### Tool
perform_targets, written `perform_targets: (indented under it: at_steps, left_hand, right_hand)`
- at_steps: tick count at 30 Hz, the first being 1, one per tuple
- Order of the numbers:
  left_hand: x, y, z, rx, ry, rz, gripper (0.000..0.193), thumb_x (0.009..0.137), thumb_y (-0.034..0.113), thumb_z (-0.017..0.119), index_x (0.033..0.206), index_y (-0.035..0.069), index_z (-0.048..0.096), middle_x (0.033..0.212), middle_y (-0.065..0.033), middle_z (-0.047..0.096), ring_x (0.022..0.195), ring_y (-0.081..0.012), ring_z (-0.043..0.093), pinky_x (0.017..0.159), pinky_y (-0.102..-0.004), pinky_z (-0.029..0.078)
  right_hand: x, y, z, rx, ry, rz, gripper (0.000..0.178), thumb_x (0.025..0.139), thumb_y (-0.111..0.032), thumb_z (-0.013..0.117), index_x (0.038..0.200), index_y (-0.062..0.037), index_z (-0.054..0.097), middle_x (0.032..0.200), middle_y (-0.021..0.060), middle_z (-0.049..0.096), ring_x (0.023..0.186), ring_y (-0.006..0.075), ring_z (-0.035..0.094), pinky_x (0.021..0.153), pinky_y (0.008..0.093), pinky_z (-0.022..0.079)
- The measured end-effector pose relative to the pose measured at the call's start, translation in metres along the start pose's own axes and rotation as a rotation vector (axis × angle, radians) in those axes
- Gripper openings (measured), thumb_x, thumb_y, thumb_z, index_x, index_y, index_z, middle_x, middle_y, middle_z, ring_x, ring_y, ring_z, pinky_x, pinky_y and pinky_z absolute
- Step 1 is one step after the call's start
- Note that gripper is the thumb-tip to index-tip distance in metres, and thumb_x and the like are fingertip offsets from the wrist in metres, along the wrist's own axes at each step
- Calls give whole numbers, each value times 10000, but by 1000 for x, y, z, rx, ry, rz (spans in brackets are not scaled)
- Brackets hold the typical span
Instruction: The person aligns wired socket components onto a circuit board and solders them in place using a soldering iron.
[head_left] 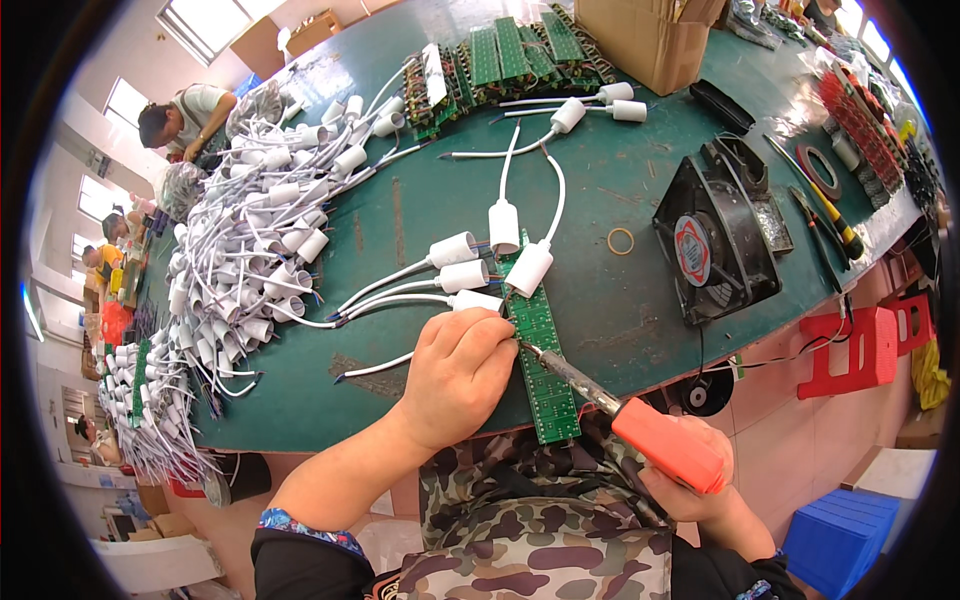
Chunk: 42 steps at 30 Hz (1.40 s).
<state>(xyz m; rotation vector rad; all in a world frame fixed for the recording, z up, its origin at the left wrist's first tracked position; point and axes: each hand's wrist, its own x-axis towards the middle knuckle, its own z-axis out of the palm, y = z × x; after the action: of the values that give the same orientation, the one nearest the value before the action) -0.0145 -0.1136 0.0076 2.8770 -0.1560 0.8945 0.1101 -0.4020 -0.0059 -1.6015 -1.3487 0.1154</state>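
A long green circuit board point(550, 395) lies near the table's front edge, with several white lamp holders point(530, 268) around its far end and left side. My left hand point(458, 375) is closed at the board's left edge, fingertips pinched together. A white cable point(377, 367) comes out from under it; the lamp holder in the fingers is mostly hidden. My right hand point(692, 503) grips a soldering iron point(665, 440) by its red-orange handle. The iron's tip meets the board close to my left fingertips.
A large heap of white lamp holders point(265, 220) fills the left side. Stacked circuit boards point(500, 60) and a cardboard box point(650, 40) stand at the back. On the right are a black fan point(715, 240), a screwdriver point(845, 235) and a tape roll point(818, 172). Another person point(195, 115) works beyond the heap.
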Motion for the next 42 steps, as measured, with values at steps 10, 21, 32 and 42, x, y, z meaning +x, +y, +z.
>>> perform_targets:
  at_steps: [10,21,32,42]
  left_hand:
    - [1,0,0,3,4,-2,245,712,-9,766,941,15,683,1066,-73,634,1022,-284,639,847,-420,493]
    - [0,1,-1,9,-2,-6,250,704,-6,765,941,16,685,1075,-76,634,1015,-285,640,849,-420,492]
    - [-3,-2,-7,43,-27,-1,306,709,20,791,994,32,682,1120,-91,626,1043,-305,627,870,-436,495]
    - [-20,-19,-34,-11,-133,-90,486,695,62,821,1145,36,640,1130,-96,635,968,-287,646,829,-418,509]
  right_hand:
    - [-21,7,-6,-3,23,56,551,706,-13,795,1226,32,618,1111,178,712,852,315,722,732,392,579]
    - [-22,5,-9,-7,29,85,525,746,-66,788,1234,33,622,1166,181,703,938,324,723,811,396,584]
    - [-20,3,-10,-31,79,51,506,752,-81,788,1215,38,625,1148,183,711,913,322,731,809,397,584]
    - [-21,-3,-19,74,168,181,362,737,-41,775,1084,6,682,982,107,700,818,282,692,763,376,565]
